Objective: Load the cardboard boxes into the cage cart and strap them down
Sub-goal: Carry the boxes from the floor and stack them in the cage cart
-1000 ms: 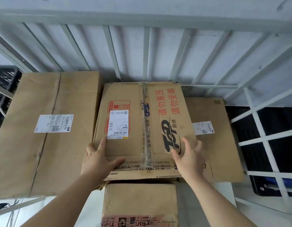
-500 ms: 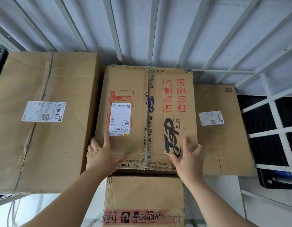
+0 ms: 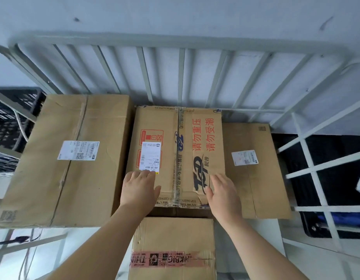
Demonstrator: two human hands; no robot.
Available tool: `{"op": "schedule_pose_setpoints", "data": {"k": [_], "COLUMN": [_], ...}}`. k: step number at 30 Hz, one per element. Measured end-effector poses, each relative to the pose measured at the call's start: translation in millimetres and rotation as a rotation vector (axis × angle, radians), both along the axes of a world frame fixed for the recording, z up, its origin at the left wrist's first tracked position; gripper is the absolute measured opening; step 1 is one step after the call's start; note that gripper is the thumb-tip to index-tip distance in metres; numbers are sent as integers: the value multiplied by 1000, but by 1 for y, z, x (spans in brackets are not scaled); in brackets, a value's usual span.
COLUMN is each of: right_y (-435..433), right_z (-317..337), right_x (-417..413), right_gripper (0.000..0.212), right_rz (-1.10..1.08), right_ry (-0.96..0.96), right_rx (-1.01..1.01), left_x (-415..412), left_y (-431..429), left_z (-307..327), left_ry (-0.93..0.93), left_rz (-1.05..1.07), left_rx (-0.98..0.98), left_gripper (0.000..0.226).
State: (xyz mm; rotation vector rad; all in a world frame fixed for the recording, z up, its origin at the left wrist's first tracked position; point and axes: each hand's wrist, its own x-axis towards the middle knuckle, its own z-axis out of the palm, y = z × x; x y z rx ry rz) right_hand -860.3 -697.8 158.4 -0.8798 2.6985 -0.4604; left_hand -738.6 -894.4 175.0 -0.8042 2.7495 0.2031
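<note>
A printed cardboard box [image 3: 175, 138] with red characters and a white label lies in the middle of the cage cart [image 3: 181, 73]. My left hand [image 3: 139, 188] rests flat on its near left part, just below the label. My right hand [image 3: 223, 193] lies flat on its near right part, over the dark logo. A large plain box [image 3: 64, 158] sits to its left, touching it. A lower flat box [image 3: 253, 168] sits to the right. A smaller box [image 3: 173, 249] with pink tape stands nearest me, below the printed one.
The cart's back wall of pale metal bars stands against a white wall. A side grid of white bars [image 3: 320, 168] closes the right. A black crate [image 3: 11, 122] is beyond the left side. Cables [image 3: 27, 255] hang low on the left.
Both hands have slid forward onto the top of the printed box, with the fingers now flat. The view has tilted up, showing more of the cart's back bars.
</note>
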Motion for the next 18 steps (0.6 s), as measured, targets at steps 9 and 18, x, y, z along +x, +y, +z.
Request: {"op": "schedule_pose_setpoints", "data": {"k": [9,18], "right_y": [54,152], "right_z": [135,235], "right_x": [6,96], "right_gripper": [27,37], "right_rz": [-39,-263], "right_ry": [250,313], "right_rx": [-48,-39], "left_x": [-12,22], "left_y": [61,144], "left_z": [127,218], "left_ry": [189,258], "left_rz": [-124,-398], "left_rx": [2,66], "left_gripper": [43,45]}}
